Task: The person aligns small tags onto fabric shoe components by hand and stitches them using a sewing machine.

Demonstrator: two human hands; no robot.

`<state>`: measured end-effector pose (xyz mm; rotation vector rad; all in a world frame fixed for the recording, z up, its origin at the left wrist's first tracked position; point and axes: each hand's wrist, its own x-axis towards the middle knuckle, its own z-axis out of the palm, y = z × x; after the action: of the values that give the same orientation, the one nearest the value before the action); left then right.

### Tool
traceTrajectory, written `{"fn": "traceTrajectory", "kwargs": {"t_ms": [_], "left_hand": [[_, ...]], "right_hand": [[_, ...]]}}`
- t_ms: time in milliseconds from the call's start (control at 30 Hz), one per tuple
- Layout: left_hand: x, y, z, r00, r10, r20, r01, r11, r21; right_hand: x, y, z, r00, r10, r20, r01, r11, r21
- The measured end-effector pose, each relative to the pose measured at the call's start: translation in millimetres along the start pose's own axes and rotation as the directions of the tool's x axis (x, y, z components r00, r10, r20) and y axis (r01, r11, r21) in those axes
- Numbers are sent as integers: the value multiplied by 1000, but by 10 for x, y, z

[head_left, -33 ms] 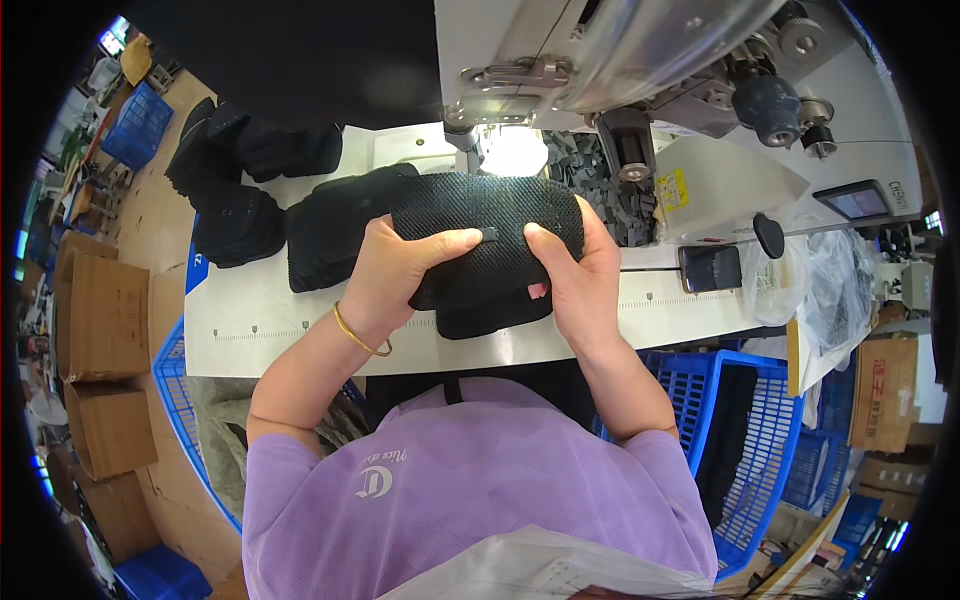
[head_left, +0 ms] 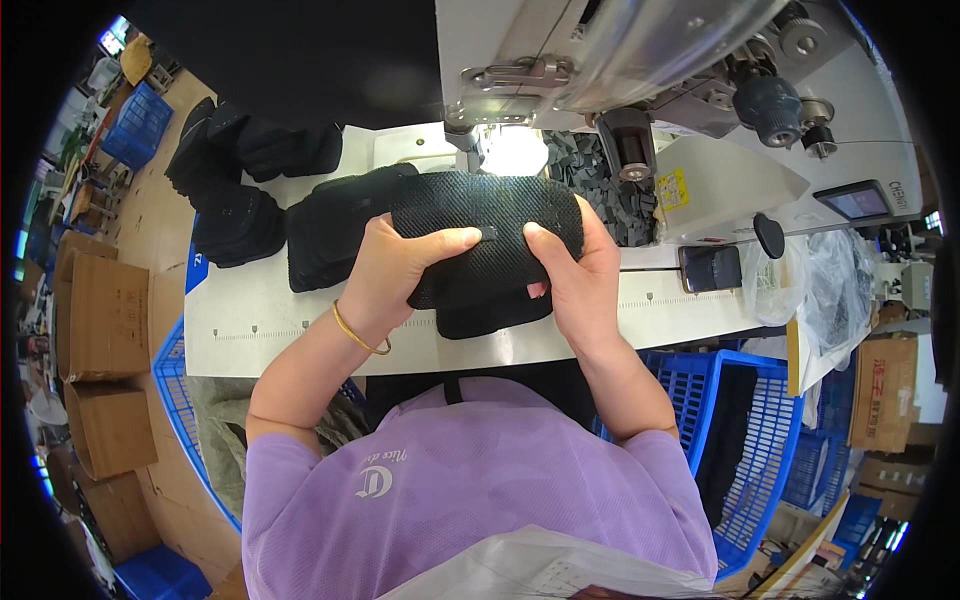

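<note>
Both hands hold a black mesh fabric piece point(head_left: 480, 205) with rounded corners, in front of the sewing machine's lit needle area. My left hand point(head_left: 400, 260) grips its left side, thumb lying on top beside a small dark grey tab point(head_left: 489, 234) at the middle of the fabric. My right hand point(head_left: 580, 265) is closed on the right side, thumb on the mesh and fingers underneath. Below the held piece, another black fabric piece point(head_left: 492, 317) lies on the white table point(head_left: 460, 352). A stack of black pieces point(head_left: 335, 235) stands close to my left hand.
The sewing machine point(head_left: 740, 180) fills the upper right. Loose grey tabs point(head_left: 600, 185) lie heaped beside its needle area. More black stacks point(head_left: 238, 225) stand at the left. A phone point(head_left: 711, 268) and clear plastic bags point(head_left: 835, 275) are at the right. Blue baskets point(head_left: 745, 450) stand below the table edge.
</note>
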<state>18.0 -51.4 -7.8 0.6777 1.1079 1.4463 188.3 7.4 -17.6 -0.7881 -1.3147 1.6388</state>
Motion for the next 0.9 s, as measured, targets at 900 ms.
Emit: {"fn": "traceTrajectory", "kwargs": {"t_ms": [900], "left_hand": [[538,303,-29,996,74,-43,-69,991,115]], "right_hand": [[540,-90,-1,991,-114,-70,117,993,34]]}}
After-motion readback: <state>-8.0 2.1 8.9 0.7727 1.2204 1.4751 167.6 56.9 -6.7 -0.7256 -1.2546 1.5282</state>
